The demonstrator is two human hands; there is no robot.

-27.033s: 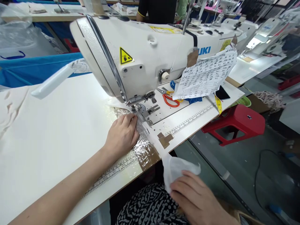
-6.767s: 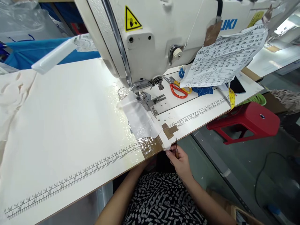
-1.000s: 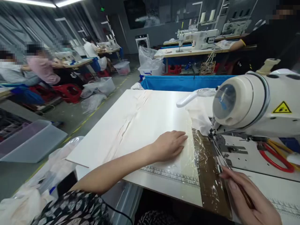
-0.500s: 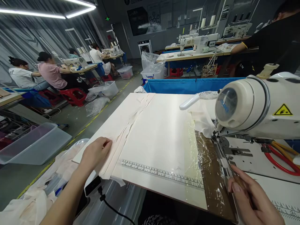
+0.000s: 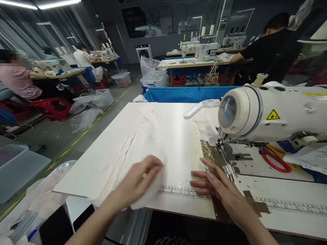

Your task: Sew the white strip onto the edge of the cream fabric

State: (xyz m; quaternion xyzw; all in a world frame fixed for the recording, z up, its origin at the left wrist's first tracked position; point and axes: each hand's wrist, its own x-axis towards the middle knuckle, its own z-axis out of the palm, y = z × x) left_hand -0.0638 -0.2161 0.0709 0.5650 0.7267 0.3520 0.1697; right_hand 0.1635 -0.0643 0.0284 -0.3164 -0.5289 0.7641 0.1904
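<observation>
- Pale fabric (image 5: 143, 143) is spread left of centre, pinched in the blurred left hand (image 5: 136, 180).
- Right hand (image 5: 222, 189) is left slack in grip, fingers spread, near the table's (image 5: 89, 166) lower edge.
- Room is bounded by sewing machine (image 5: 293, 115), upper right, and blue cloth (image 5: 178, 94), upper centre.

Head view faces forward-down, seemingly near tabletop (image 5: 87, 170).

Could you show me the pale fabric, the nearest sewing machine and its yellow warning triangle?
Pale fabric (image 5: 143, 143): head view, on its flat part.
Nearest sewing machine (image 5: 293, 117): head view, on its white side.
Yellow warning triangle (image 5: 273, 115): head view, on its middle.
</observation>
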